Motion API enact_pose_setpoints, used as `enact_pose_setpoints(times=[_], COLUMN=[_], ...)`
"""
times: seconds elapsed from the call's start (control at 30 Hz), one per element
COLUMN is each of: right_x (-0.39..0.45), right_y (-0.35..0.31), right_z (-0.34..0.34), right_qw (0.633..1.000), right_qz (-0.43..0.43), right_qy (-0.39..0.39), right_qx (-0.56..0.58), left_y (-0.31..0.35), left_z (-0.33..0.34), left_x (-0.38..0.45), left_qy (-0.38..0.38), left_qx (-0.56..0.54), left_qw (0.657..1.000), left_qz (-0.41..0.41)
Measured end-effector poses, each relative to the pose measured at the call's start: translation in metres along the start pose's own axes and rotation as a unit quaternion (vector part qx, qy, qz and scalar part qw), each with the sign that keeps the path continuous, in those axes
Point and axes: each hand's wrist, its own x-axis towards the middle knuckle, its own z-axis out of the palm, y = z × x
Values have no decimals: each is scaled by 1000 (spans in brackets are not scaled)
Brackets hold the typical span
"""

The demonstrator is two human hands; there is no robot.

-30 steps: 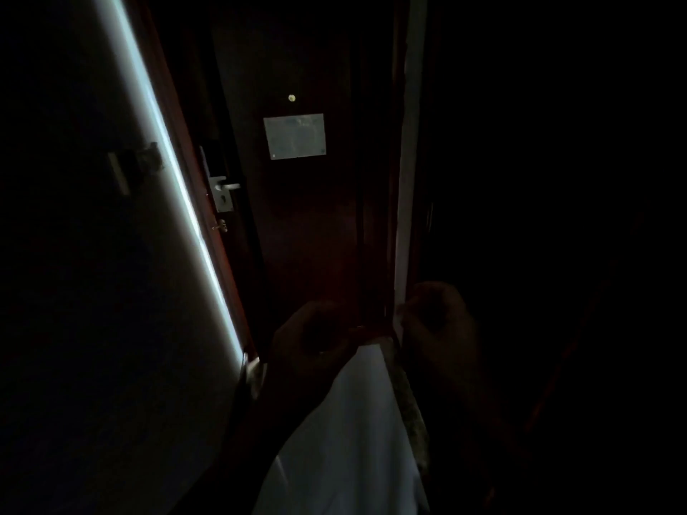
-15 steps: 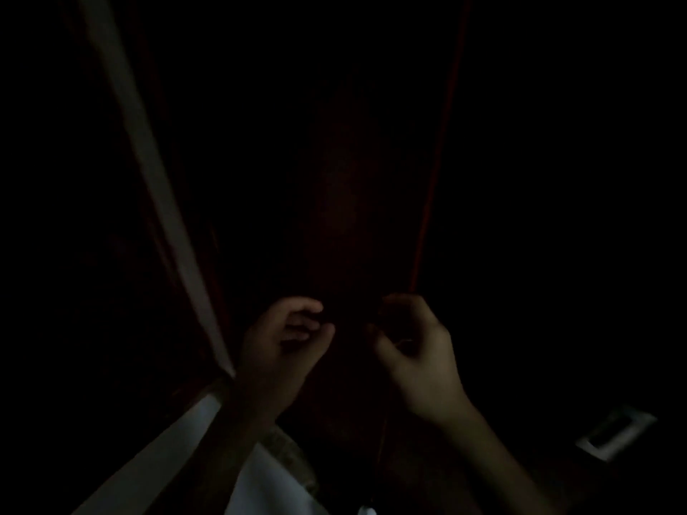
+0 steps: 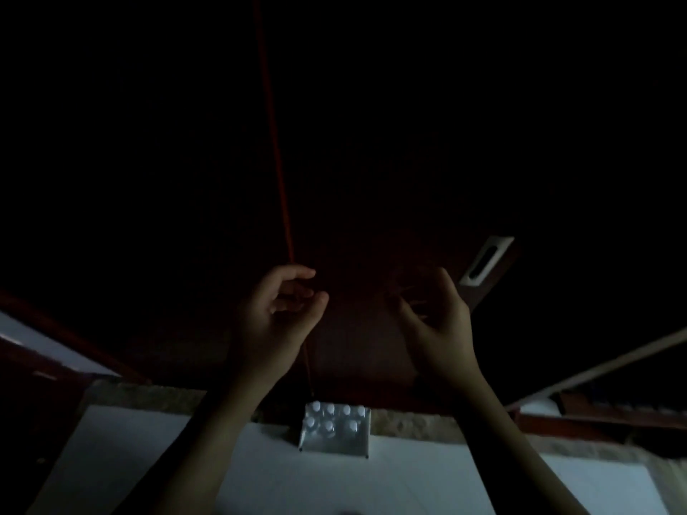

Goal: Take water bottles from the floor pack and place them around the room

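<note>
Seven white caps show in the pack of water bottles (image 3: 334, 427), which stands on the pale floor (image 3: 260, 473) against a speckled stone threshold (image 3: 148, 397), low in the view between the two forearms. Above it, both hands are raised before a dark wooden door. The left hand (image 3: 279, 314) is loosely curled, holding nothing. The right hand (image 3: 433, 314) is also half-curled, fingers apart and empty. A metal plate (image 3: 485, 260) sits just right of it.
</note>
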Motion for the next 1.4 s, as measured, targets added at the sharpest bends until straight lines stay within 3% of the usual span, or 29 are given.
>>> enact_pose_setpoints(times=[0.27,0.6,0.77,0.87,1.0,1.17,1.4], right_x=[-28,-105,-140,-157,-181,-210,-243], right_y=[150,378,499,580,685,808,891], right_z=[4,74,116,147,195,252,283], right_qw=[992,957,931,922,906,913,927], right_qz=[128,232,291,313,334,313,288], right_qy=[-11,-127,-153,-146,-153,-149,-101], right_qx=[-5,-117,-158,-175,-210,-213,-216], left_y=[-135,-406,-542,-626,-739,-844,-926], left_z=[54,79,89,100,122,151,168], left_x=[-37,-126,-161,-174,-199,-233,-254], left_qy=[-9,-30,-101,-105,-116,-148,-63], left_qx=[28,141,183,198,225,301,273], left_qw=[994,953,922,911,901,901,933], left_qz=[-107,-268,-327,-346,-353,-276,-226])
